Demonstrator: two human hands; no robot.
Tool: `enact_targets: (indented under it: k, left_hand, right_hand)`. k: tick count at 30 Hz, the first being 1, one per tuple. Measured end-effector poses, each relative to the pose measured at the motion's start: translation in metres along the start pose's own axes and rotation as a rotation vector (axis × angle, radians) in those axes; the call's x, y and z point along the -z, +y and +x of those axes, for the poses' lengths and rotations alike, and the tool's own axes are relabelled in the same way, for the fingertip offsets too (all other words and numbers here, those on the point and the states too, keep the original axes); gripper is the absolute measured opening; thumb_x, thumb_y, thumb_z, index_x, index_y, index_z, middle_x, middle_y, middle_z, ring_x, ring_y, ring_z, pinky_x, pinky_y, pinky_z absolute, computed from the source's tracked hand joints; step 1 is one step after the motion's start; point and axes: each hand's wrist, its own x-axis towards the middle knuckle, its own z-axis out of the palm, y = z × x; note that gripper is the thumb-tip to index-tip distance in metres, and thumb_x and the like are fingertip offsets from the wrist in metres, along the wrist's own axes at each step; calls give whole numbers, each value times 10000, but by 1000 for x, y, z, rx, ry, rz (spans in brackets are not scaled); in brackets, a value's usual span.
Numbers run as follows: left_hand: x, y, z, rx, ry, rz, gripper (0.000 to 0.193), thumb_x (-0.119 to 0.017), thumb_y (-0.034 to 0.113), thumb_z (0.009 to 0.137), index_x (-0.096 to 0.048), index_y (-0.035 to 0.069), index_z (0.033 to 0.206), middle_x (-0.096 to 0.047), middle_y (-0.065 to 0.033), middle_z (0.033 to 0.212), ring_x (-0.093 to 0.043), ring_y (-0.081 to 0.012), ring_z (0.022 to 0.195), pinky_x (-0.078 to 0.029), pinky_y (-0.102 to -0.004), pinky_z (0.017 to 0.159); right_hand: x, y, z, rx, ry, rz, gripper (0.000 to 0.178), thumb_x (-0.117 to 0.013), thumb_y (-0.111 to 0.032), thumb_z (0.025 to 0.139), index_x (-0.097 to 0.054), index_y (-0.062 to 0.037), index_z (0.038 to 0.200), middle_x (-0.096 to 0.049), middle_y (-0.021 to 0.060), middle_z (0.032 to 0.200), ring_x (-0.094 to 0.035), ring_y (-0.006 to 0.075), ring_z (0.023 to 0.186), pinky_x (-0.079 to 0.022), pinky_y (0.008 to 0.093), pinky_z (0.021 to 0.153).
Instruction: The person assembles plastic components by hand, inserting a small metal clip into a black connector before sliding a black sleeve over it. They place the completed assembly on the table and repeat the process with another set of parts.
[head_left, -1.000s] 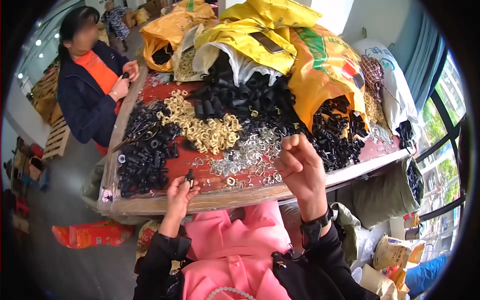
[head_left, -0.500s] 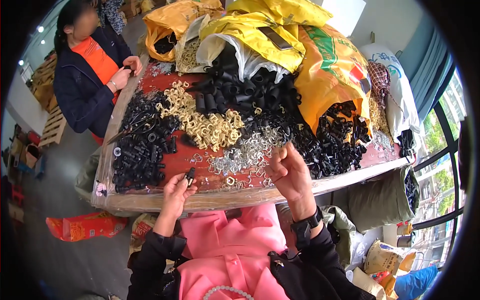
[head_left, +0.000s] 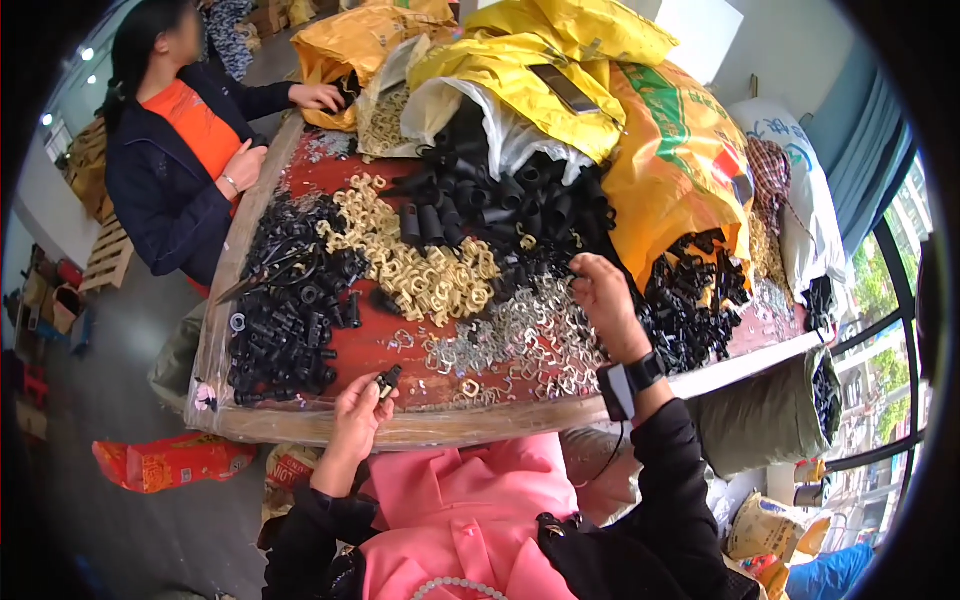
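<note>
My left hand (head_left: 360, 408) is closed near the table's front edge, pinching a small black plastic fitting (head_left: 389, 380) with a pale metal bit on it. Farther out, my right hand (head_left: 608, 300) reaches over the right side of the silver clips, close to small black parts. Its fingers are curled together; whatever they hold, if anything, is too small to make out. Below and left of it spread the thin silver clips (head_left: 530, 335). A heap of brass-coloured clips (head_left: 430, 275) lies mid-table, and black fittings (head_left: 285, 335) are piled at the left.
Black tubes (head_left: 510, 195) spill from a yellow bag (head_left: 510, 75) bearing a phone (head_left: 565, 88). An orange bag (head_left: 680, 160) opens onto black parts at right. A wooden rim (head_left: 390, 428) borders the table. A co-worker (head_left: 170, 170) stands at the left, one hand at another orange bag.
My right hand has moved outward and right, over the parts. My left hand still holds the black fitting, nearly in place. The co-worker has stretched one hand to the far orange bag.
</note>
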Motion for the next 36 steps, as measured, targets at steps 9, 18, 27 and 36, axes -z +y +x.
enact_targets:
  k: [9,18,27,36]
  left_hand:
    - [2,-4,-4,12,82,-12,219,-433,146,852,-464,19,1028,-562,-82,835,-519,-89,634,-439,-205,555]
    - [6,-8,-6,-3,8,7,235,-435,157,854,-465,19,1043,-562,-55,853,-511,-80,646,-448,-211,583]
    - [7,-10,-5,-61,-21,-18,254,-442,179,851,-462,19,1048,-563,-61,856,-530,-94,671,-465,-237,618]
    - [-11,-11,-16,31,-20,-68,250,-458,185,844,-472,32,1041,-571,-66,861,-544,-99,664,-473,-238,618]
  right_hand:
    - [44,17,115,-26,278,-333,372,-471,-376,797,-365,-199,1106,-512,28,679,-463,120,444,-330,214,340]
    - [31,19,110,-48,344,-452,269,-485,-400,775,-391,-209,939,-448,10,637,-468,140,460,-335,238,350]
    - [9,6,29,189,291,14,210,-457,-175,767,-385,-141,961,-454,23,671,-465,117,489,-338,205,387]
    - [-24,18,-91,81,-229,-254,158,-482,-163,788,-506,-28,868,-496,20,662,-442,81,504,-366,208,430]
